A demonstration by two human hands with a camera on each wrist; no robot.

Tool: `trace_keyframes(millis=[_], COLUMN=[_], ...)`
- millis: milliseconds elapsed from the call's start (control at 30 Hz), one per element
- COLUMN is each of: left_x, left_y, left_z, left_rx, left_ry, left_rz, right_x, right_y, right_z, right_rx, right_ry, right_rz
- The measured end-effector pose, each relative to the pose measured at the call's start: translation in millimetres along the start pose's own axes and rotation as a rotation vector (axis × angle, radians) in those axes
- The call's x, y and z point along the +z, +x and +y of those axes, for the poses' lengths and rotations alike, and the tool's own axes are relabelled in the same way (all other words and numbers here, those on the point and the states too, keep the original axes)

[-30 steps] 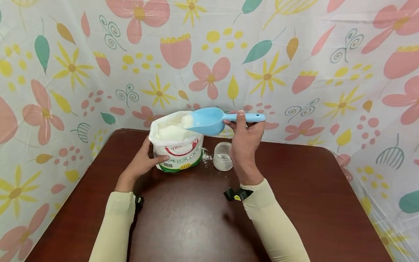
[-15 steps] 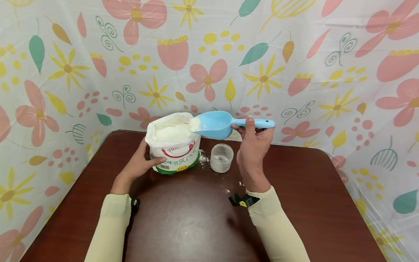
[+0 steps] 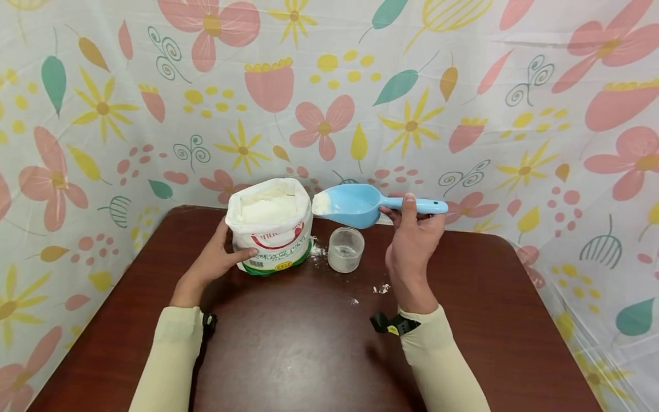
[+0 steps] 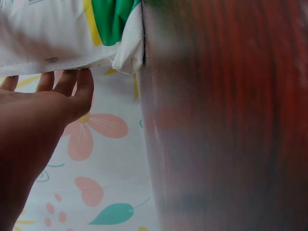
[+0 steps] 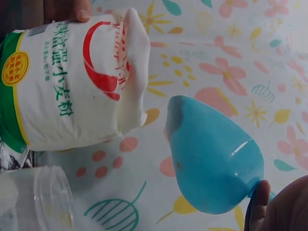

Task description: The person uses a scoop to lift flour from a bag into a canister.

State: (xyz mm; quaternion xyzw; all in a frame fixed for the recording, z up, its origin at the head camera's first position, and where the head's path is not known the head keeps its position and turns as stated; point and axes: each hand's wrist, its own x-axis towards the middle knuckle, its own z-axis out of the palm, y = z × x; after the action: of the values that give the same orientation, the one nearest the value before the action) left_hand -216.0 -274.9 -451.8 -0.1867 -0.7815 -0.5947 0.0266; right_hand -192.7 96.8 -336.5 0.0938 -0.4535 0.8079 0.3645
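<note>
An opened white and green flour bag [image 3: 275, 243] stands upright on the table, with white flour [image 3: 270, 209] showing at its rolled-down mouth. My left hand [image 3: 210, 264] holds the bag's left side, thumb on the front and the other fingers round the side. My right hand [image 3: 416, 252] grips the handle of a light blue scoop [image 3: 360, 206], thumb on top. White flour lies at the scoop's tip, just right of the bag's mouth and apart from it. Beneath the scoop stands a clear open jar [image 3: 346, 250]; in the right wrist view the jar [image 5: 53, 199] is partly cut off.
Spilled flour [image 3: 318, 252] lies between bag and jar, and more crumbs [image 3: 381, 289] lie nearer the right forearm. A flower-printed curtain [image 3: 329, 86] hangs close behind the dark wooden table [image 3: 288, 343].
My right hand has drawn the scoop rightward out of the bag's mouth, with flour on its tip. A few crumbs have come into sight near the right wrist. The left hand keeps its hold.
</note>
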Motion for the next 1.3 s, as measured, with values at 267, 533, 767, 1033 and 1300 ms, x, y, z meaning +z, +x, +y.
trace_keyframes(millis=[267,533,767,1033,1300], left_x=[-0.2,3.5,4.6,3.1,0.4], left_y=[0.0,5.6,6.5,2.3,0.9], left_z=[-2.5,0.6,-3.1,-2.5,-0.5], left_rx=[0.001,-0.004,-0.008,-0.001,0.0], left_ry=[0.014,-0.029,-0.03,-0.022,0.001], left_rz=[0.01,0.008,0.013,-0.001,-0.001], right_x=[-16.6,-31.1,-41.5,-50.4,-61.8], right_y=[-1.2,6.3,7.3,6.1,10.0], right_z=[-1.9,-2.0,-2.3,-2.8,-0.9], right_rx=[0.007,-0.005,-0.005,0.011,0.01], right_ry=[-0.042,-0.067,-0.086,-0.081,-0.107], right_rz=[0.001,0.007,-0.002,-0.002,0.004])
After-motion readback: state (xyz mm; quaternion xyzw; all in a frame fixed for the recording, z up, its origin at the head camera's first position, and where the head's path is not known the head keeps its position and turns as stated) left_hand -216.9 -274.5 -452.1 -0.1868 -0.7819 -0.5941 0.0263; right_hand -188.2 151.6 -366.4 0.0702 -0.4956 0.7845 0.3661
